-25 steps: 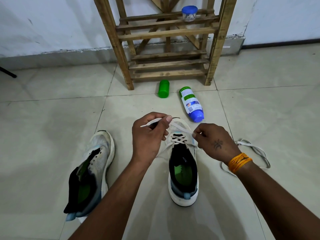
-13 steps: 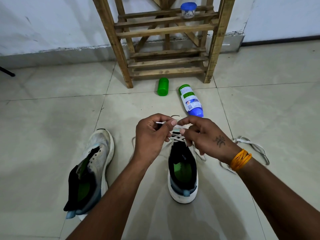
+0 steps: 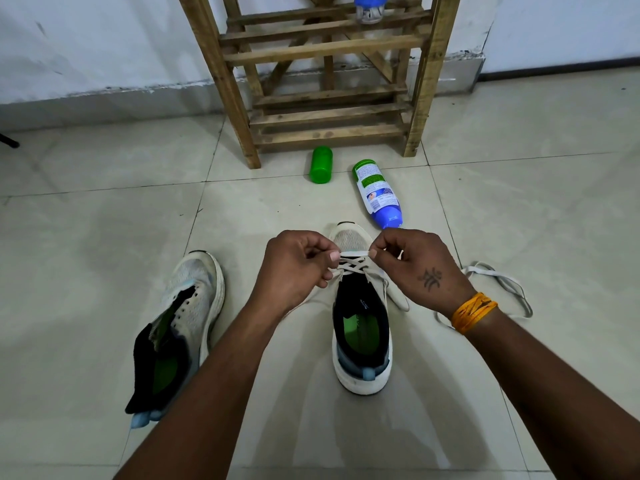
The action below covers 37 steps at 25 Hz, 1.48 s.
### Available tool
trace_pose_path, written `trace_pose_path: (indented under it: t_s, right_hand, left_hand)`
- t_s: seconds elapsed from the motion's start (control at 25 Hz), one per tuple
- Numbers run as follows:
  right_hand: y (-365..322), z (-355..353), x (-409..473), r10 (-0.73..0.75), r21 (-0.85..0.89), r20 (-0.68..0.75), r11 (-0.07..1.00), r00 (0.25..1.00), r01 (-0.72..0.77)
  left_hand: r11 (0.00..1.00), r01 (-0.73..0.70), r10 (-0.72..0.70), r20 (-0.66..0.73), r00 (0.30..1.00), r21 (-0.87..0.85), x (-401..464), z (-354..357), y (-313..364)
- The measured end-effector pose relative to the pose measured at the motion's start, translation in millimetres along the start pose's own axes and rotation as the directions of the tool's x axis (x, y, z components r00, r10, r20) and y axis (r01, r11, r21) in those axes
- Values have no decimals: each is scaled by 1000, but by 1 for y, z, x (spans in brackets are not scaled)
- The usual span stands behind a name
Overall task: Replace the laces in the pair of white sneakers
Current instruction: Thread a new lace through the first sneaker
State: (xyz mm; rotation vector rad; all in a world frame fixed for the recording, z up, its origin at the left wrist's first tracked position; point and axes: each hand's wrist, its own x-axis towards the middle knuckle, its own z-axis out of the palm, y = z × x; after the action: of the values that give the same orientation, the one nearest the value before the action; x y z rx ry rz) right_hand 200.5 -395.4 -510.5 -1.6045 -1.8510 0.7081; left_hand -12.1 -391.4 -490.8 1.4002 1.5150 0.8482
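Observation:
A white sneaker (image 3: 362, 341) with a green insole stands on the floor in the middle, toe pointing away from me. A white lace (image 3: 355, 253) crosses its lowest eyelets. Above the toe, my left hand (image 3: 294, 268) and my right hand (image 3: 415, 265) each pinch one end of a short stretch of this lace, held taut and level between them. The lace tails hang down both sides of the shoe. The second white sneaker (image 3: 180, 327) lies to the left with no lace, its black tongue flopped out. Another white lace (image 3: 498, 289) lies loose on the floor to the right.
A wooden rack (image 3: 325, 77) stands against the wall ahead, a small blue-lidded jar (image 3: 370, 8) on its shelf. In front of it a green cap (image 3: 321, 164) and a blue and white bottle (image 3: 379, 194) lie on the tiled floor.
My right hand has left the shoe's side and come up to the lace at my left hand. Both hands then drew apart, stretching the lace flat above the toe.

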Motion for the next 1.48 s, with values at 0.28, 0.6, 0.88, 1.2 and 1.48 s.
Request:
trace_pose_path:
  t_s: [0.28,0.6,0.88,1.2,1.48]
  right_hand:
    - [-17,9,-2,-63,182,94,982,994,45]
    - [6,17,3,120,195,70,972,990,-132]
    - [-4,37,-4,71,175,136,980,988,-95]
    - [-6,64,-9,117,51,-7,992,993,-116]
    - [-3,68,-7,208,113,34,971,978,-210]
  left_hand:
    - [978,-165,167,-6,986,130,-4,16,-2]
    - [947,-9,5,14,1000,321,-10,19,-25]
    - [952,305,-303,-56,951,17,-6,13,-31]
    - [894,377,-368,81,926,-242,-6,7,-39]
    - [930,317,-306,86,948,-185,-3,10,-46]
